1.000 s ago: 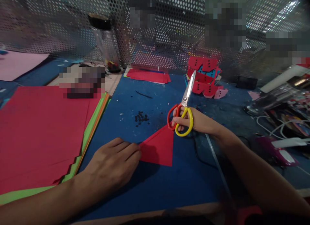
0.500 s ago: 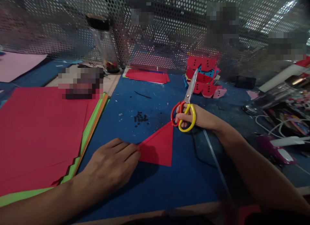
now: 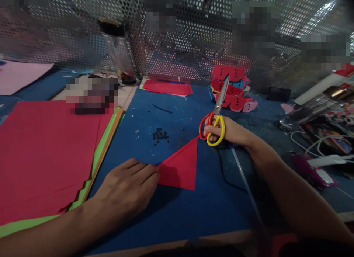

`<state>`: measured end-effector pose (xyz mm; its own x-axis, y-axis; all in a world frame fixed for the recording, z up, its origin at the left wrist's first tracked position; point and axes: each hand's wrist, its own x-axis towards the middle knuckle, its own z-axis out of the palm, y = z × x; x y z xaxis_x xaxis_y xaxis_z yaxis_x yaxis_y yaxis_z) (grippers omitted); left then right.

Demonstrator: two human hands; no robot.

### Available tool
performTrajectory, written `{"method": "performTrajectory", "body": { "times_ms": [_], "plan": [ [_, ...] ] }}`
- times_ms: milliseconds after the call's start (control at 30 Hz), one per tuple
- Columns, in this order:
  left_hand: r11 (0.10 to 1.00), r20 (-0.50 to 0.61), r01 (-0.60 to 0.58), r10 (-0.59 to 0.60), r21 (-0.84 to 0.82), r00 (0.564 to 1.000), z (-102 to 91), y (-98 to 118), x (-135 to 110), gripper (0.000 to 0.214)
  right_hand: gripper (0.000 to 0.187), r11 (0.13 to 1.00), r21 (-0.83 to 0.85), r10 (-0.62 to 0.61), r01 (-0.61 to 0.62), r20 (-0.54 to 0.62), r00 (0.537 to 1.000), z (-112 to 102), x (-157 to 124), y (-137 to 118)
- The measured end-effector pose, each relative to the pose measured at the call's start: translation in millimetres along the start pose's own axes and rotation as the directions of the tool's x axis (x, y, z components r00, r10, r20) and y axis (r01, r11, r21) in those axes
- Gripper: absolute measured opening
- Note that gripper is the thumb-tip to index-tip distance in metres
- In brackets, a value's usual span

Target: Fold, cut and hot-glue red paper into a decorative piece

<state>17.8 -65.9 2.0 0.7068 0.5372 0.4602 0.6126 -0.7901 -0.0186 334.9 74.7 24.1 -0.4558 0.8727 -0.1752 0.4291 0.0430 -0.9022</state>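
Observation:
A folded red paper triangle (image 3: 181, 170) lies on the blue work surface in front of me. My left hand (image 3: 131, 185) presses on its left corner, fingers together, with that corner hidden beneath them. Above the paper's upper right corner, my right hand (image 3: 221, 129) is closed round a pair of scissors (image 3: 220, 102) with one red and one yellow handle loop. The blades are together and point away from me, up and to the right. Several small black bits (image 3: 160, 136) are heaped just beyond the triangle.
Large red sheets (image 3: 49, 150) over green ones cover the left side. Behind stand a clear bottle (image 3: 118, 54), red paper strips (image 3: 167, 87) and cut red pieces with black dots (image 3: 233, 87), against a perforated metal panel (image 3: 179, 39). White cables (image 3: 306, 142) clutter the right.
My right hand has moved slightly up and to the right with the scissors, off the triangle's upper corner. My left hand and the paper have stayed in place.

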Motion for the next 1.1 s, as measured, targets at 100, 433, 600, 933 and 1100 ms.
{"method": "performTrajectory", "body": {
  "times_ms": [100,433,600,933,1100],
  "plan": [
    [1.000,0.002,0.002,-0.002,-0.009,1.000,0.5,-0.3,-0.2,0.028,0.020,1.000,-0.004,0.008,-0.009,-0.020,1.000,-1.4,1.3,-0.4],
    [1.000,-0.009,-0.004,0.004,-0.004,1.000,0.7,-0.2,-0.8,0.027,0.019,1.000,-0.026,-0.015,0.013,-0.065,0.998,-7.9,1.2,1.1],
    [1.000,-0.015,0.005,-0.005,0.005,1.000,1.2,-0.2,0.0,0.027,0.018,0.999,-0.030,-0.023,0.021,-0.079,0.997,-9.3,0.9,2.0],
    [0.999,0.027,-0.003,0.002,0.050,1.000,-2.0,1.9,-1.4,0.030,0.026,0.987,0.108,-0.112,0.119,-0.075,0.991,38.8,-18.3,-27.3],
    [0.998,0.041,-0.007,0.004,0.068,0.999,-5.3,6.1,-3.1,0.031,0.025,0.968,0.239,-0.105,0.073,0.125,0.987,79.9,-29.4,-36.8]
  ]
}}
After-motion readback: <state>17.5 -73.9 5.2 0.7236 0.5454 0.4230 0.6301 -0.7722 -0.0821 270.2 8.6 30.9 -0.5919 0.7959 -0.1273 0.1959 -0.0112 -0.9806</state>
